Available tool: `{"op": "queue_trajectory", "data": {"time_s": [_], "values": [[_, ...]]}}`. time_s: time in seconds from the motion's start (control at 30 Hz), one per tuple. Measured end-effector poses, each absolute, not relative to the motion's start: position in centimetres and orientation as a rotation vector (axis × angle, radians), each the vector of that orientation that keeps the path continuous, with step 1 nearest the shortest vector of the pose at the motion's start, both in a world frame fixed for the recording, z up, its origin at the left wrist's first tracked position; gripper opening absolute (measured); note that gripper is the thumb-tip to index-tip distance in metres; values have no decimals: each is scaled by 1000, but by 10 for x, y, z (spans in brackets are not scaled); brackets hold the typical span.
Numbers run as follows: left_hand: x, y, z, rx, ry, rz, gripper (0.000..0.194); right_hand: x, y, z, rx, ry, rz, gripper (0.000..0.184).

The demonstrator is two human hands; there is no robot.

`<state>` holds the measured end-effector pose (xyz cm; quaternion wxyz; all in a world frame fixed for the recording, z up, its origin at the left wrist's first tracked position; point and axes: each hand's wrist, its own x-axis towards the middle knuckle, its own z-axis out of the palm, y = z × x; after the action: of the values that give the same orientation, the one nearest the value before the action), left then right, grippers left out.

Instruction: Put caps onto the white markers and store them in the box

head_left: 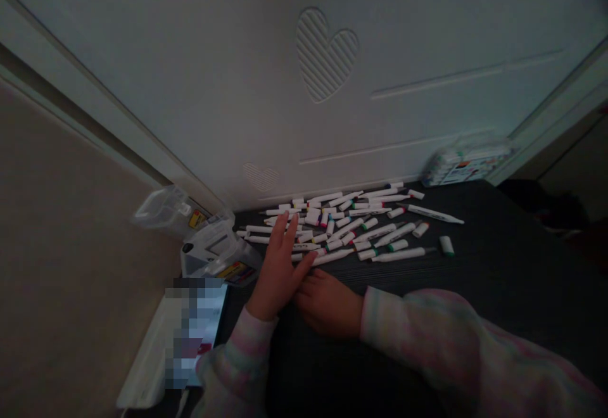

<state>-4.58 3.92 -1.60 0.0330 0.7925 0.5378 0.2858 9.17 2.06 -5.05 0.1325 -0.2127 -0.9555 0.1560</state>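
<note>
Dozens of white markers point(401, 254) and short caps point(446, 246) with coloured bands lie loose across the dark tabletop point(513, 259), in a wide, untidy band along the foot of a white door point(199, 82).

Left hand point(275, 275): palm down at the near left part of the band. Its fingers extend forward over the markers, and its thumb stands apart, angled to the right. No marker is seen pinched; contact beneath the palm cannot be verified.

Right hand point(330, 304): just beside the left, lower and to the right, with its fingertips partly covered by the left hand. The fingers are bent inward. Whether they grip anything cannot be determined.

Principal relation: the nearest marker point(335, 256) lies just beyond both hands, to the right of the left thumb. Its long axis runs roughly crosswise, left to right, with the right end slightly farther away. The left hand is the nearer of the two; its thumb tip is beside the marker's left end. Actual touch is unclear.

Surroundings: two clear plastic cases point(221, 256) are left of the left hand. Nearer the wearer is a device with a lit screen point(217, 316), partly obscured. At the far right, a filled case point(470, 163) leans or stands by the door.
</note>
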Motion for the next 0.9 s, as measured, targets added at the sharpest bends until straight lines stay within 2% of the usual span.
{"op": "queue_trajectory", "data": {"time_s": [0.13,0.27,0.57,0.9], "values": [[-49,48,-31,2573,1715,814,41,92,20,-48,-587,-2830,407,15],[-53,51,-39,2658,1738,746,26,92,20,-47,-571,-2860,391,15],[-56,55,-40,2651,1781,694,17,92,21,-48,-558,-2872,391,15],[-56,63,-25,2646,1722,480,15,93,21,-49,-569,-2866,383,15]]}}
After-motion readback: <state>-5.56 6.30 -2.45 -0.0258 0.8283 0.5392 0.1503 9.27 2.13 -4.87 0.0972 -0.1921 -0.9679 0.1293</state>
